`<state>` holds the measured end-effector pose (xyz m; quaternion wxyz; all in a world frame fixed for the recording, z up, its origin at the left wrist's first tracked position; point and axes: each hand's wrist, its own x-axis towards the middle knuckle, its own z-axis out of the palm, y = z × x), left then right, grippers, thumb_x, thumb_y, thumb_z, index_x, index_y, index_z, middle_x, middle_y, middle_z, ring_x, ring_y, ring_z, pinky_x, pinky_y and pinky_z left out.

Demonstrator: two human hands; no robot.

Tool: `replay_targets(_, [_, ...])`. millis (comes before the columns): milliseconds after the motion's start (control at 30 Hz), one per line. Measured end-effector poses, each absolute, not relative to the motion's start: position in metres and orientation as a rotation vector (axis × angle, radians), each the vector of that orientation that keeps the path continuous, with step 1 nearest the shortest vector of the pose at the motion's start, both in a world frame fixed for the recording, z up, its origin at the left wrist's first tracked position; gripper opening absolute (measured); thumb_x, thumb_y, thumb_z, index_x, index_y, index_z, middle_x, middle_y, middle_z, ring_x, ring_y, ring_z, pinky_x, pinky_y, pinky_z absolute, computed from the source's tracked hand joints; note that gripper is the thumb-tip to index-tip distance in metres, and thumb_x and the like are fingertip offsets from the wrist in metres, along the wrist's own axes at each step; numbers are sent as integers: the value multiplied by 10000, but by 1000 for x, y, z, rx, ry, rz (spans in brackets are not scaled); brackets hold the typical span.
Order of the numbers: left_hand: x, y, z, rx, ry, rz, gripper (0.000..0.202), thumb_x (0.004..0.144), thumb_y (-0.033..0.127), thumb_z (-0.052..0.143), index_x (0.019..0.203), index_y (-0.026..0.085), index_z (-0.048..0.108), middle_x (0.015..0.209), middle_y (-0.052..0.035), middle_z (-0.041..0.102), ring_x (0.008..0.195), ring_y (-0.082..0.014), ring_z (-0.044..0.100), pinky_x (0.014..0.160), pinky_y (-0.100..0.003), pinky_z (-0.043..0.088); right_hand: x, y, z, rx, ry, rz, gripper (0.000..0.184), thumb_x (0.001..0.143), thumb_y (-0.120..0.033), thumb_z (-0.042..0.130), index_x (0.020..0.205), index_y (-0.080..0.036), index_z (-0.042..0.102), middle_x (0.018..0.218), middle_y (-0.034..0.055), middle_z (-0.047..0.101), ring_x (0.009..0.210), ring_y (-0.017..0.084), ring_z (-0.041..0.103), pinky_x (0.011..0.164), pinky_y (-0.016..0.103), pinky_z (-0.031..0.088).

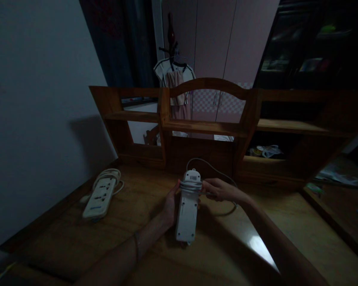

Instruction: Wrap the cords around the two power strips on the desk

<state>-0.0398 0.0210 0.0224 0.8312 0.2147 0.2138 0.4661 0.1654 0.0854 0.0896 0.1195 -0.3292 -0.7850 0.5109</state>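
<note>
A white power strip point(187, 218) is held up over the desk, its screwed underside facing me. Several turns of its pale cord point(191, 186) are wrapped around the end farther from me. My left hand point(169, 204) grips the strip from the left side, with its thumb against the coils and some fingertips showing at the right edge. My right hand point(220, 190) is closed on the cord at the right side of the coils. From there a loose loop of cord arcs behind the strip and out to the right.
Another white power strip point(100, 194), with its cord coiled on top, lies at the left of the wooden desk point(131, 238). A wooden shelf unit point(201, 126) stands along the back edge. A wall point(41, 119) rises on the left.
</note>
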Motion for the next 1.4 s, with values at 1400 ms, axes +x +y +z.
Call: replay_targets(1400, [-34, 22, 5, 675, 445, 907, 928, 725, 860, 192, 841, 66, 659, 658, -96, 602, 552, -191, 599, 536, -286, 466, 157, 88, 87, -908, -2229, 1373, 552, 858, -652, 460, 872, -123, 619, 640, -26, 414, 506, 63, 298, 429, 196, 203])
